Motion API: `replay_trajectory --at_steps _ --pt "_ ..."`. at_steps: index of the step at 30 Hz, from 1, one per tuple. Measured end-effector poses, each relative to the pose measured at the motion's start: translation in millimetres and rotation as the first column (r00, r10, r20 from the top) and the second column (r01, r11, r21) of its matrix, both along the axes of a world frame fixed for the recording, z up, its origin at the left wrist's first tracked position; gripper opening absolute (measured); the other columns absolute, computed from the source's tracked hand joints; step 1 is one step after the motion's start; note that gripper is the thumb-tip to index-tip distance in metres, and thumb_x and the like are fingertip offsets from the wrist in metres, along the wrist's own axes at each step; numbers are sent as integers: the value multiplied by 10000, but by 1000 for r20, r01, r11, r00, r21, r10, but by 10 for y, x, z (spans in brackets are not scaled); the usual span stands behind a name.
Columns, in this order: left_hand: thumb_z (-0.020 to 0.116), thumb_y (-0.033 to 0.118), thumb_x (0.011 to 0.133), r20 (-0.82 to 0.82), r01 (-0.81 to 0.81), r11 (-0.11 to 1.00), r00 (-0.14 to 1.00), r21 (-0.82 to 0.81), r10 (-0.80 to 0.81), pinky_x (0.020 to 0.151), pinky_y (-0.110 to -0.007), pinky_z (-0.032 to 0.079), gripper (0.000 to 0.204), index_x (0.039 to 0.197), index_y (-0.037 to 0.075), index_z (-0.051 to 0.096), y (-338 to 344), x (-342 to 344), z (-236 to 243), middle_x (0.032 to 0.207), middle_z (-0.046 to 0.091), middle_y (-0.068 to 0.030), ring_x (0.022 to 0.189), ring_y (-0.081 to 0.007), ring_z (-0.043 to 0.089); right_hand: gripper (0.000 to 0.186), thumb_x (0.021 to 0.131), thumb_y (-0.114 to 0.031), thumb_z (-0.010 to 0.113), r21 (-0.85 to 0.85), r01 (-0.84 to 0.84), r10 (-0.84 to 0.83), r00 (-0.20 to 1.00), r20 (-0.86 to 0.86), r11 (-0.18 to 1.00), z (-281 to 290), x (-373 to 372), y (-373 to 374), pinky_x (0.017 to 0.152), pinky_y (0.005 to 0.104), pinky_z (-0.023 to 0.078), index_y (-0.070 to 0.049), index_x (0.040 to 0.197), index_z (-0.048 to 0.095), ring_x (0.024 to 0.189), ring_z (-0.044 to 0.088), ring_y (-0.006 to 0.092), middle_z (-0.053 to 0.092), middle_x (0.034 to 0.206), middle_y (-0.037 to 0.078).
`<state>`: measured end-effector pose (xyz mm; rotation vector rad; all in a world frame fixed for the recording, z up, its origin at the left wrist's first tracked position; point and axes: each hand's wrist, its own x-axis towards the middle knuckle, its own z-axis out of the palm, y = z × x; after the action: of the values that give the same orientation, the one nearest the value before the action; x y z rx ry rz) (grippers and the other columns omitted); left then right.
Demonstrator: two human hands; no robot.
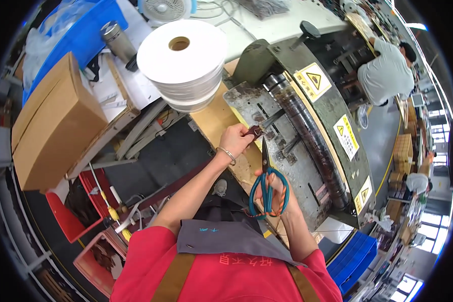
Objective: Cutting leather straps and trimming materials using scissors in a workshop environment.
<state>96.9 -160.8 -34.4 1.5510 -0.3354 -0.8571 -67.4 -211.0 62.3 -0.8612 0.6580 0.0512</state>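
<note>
My left hand [235,141] pinches a small dark-red piece [255,131], perhaps leather, over the near edge of a machine's worn metal bed [299,173]. Something small and shiny shows on that piece. In my right hand [276,186] is a pair of scissors [265,160] with teal loop handles, partly wrapped in orange. Its dark blades point away from me, their tips just below the dark-red piece and seemingly together. Beyond both hands lies the machine's dark roller [314,138], set along its green housing [332,118].
A large white roll [182,53] stands beyond my left hand. Left of it are a metal flask [118,41], a blue bin [85,35] and a cardboard box [60,121]. Red crates [68,216] stand at lower left, a blue crate [355,261] at lower right. Another person [387,70] sits at far right.
</note>
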Motion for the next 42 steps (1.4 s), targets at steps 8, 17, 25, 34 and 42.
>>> replay_trajectory --at_steps 8,17,25,34,42 --pt "566 91 682 -12 109 991 994 76 -109 350 -242 407 117 687 -26 561 46 117 143 525 562 -69 370 -112 509 403 832 -365 486 77 107 -104 994 -42 991 74 306 104 379 219 422 2 999 487 432 529 130 567 587 81" --pt "555 53 714 -112 136 991 984 -17 -137 353 -245 398 101 705 -44 528 43 129 118 566 565 -73 414 -102 510 417 823 -402 483 139 233 -221 970 -98 963 56 466 183 457 245 453 -21 992 492 527 558 145 568 610 90" --pt "544 35 751 -154 100 992 982 -79 -111 434 -226 414 91 739 -39 493 42 87 126 586 568 -72 474 -93 520 406 792 -363 552 174 244 -243 970 -30 954 47 500 245 521 226 473 -35 1018 477 620 594 141 591 725 111" --pt "571 55 744 -133 90 992 986 -85 -101 437 -213 399 134 762 -12 456 12 121 -37 588 558 -64 500 -69 504 404 810 -348 520 244 263 -271 962 0 933 -1 584 289 566 246 479 -24 1047 479 657 600 164 596 739 122" --pt "567 40 751 -225 158 983 958 -96 -176 474 -192 407 95 789 -14 499 156 150 70 639 573 -47 531 -56 500 343 819 -345 513 225 282 -288 958 -5 933 -44 602 324 481 238 469 -55 992 455 572 578 132 589 709 95"
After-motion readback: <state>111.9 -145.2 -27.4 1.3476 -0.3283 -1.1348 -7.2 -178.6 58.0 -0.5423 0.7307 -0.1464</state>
